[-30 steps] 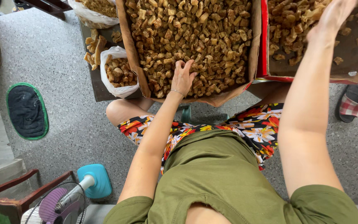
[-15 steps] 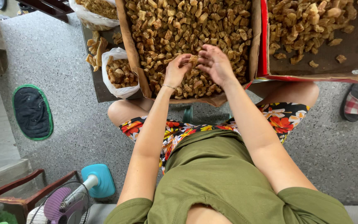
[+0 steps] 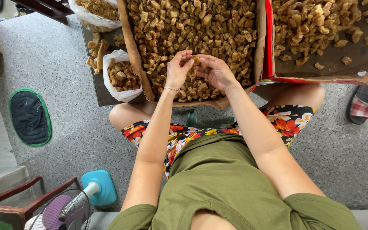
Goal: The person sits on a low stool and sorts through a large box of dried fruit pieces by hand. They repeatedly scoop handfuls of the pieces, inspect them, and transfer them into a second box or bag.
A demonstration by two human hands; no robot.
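From the head view, the left hand [image 3: 177,70] and right hand [image 3: 217,72] now meet over the big cardboard box [image 3: 133,51]. A moment ago the right hand was away at the red box [image 3: 268,38]. Both grips pinch one brown chunk [image 3: 194,60] above the pile, working it together.

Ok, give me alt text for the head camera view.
Seated person's left hand and right hand meet over a cardboard box of brown chunks, pinching one small piece between them. A second box sits right, a fan lower left.
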